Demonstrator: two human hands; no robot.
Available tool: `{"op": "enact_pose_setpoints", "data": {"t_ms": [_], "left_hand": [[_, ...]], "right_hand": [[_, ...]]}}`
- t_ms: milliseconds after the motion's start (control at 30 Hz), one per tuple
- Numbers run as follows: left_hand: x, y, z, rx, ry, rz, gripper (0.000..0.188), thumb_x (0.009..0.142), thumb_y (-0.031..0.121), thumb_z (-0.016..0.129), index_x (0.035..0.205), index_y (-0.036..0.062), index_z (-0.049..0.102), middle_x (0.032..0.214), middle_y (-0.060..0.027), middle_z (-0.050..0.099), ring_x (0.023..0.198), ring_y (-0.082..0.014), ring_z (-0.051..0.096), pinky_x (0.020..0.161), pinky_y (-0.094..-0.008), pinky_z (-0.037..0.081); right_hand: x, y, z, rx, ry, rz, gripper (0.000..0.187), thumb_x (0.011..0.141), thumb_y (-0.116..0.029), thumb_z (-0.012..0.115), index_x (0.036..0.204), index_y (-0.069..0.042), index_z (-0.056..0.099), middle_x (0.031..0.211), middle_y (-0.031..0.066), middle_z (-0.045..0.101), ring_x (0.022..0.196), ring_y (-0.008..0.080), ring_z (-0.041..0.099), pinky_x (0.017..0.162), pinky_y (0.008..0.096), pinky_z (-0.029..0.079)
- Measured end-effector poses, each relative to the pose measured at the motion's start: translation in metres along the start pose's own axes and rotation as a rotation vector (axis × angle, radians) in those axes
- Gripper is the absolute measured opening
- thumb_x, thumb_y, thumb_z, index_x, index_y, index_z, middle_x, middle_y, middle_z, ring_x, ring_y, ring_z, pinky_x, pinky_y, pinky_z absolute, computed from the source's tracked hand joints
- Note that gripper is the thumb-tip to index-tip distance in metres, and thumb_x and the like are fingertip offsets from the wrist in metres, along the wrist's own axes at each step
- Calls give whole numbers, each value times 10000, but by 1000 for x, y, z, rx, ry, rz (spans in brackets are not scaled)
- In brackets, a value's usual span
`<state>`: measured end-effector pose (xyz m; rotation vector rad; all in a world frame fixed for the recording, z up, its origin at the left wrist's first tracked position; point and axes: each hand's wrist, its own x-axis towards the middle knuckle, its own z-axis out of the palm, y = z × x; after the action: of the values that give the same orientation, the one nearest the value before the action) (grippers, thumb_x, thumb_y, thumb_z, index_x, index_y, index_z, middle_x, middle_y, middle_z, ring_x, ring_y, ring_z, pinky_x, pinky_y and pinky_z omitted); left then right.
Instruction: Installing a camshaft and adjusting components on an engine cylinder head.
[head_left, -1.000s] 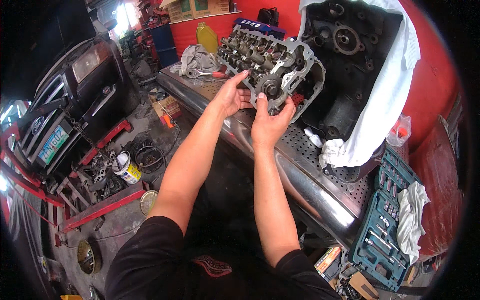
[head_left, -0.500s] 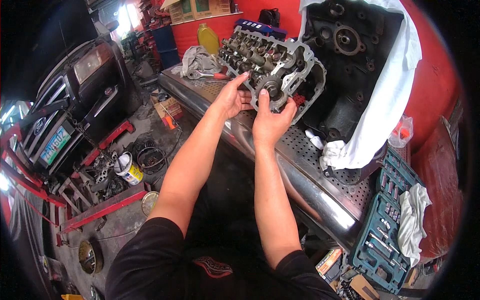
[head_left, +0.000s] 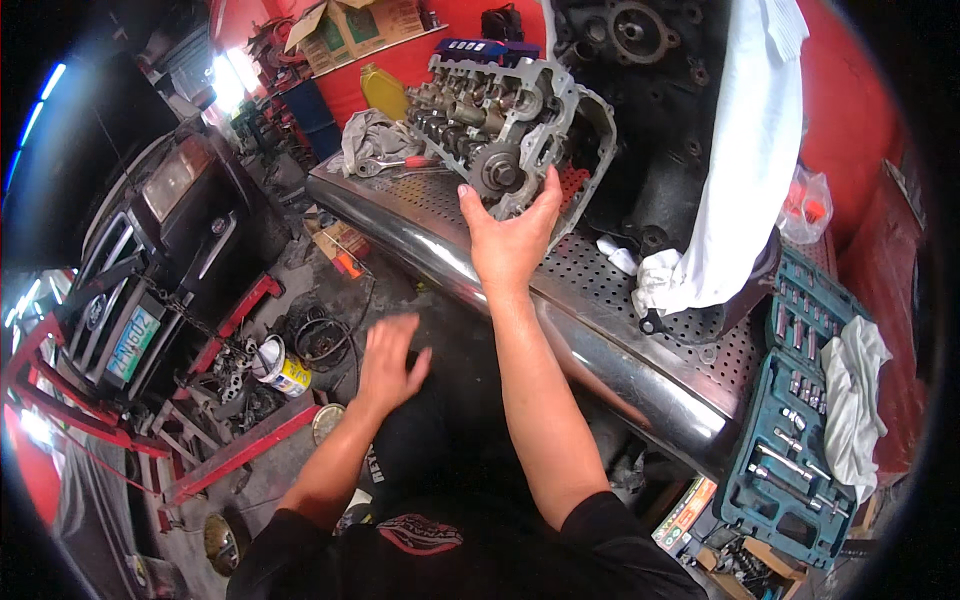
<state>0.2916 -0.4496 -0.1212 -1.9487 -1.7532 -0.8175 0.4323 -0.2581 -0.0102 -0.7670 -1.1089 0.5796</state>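
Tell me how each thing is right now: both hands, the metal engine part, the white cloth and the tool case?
Right hand: fingers spread, pressed on the engine part's near end.
Left hand: open, blurred, holding nothing.
Grey metal cylinder head: resting tilted on the perforated steel bench.
White cloth: draped over the black engine block.
Blue-green socket case: lid open.
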Motion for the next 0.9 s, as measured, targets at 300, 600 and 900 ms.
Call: {"op": "enact_pose_setpoints", "data": {"t_ms": [300,600,900], "left_hand": [[-149,10,-44,175,-628,-25,675,874,351,730,1442,38,544,1618,-221,357,1462,-435,348,1130,-586,332],[-155,16,-36,215,-604,-91,710,842,313,730,1460,37,517,1621,-223,334,1477,-448,309,1146,-610,301],[-154,15,-27,223,-568,-93,692,824,305,728,1436,45,534,1610,-212,348,1468,-435,318,1138,-604,304]], "right_hand": [[-1,-7,-3,19,-21,91,984,706,-246,939,1478,34,395,1368,248,538,1287,415,506,1112,489,409],[-2,-3,-2,5,-20,62,948,708,-258,938,1444,52,428,1322,245,558,1268,420,511,1098,495,412],[-1,-1,-2,14,-25,76,918,701,-283,942,1415,40,463,1297,236,582,1238,402,543,1080,484,423]]}}
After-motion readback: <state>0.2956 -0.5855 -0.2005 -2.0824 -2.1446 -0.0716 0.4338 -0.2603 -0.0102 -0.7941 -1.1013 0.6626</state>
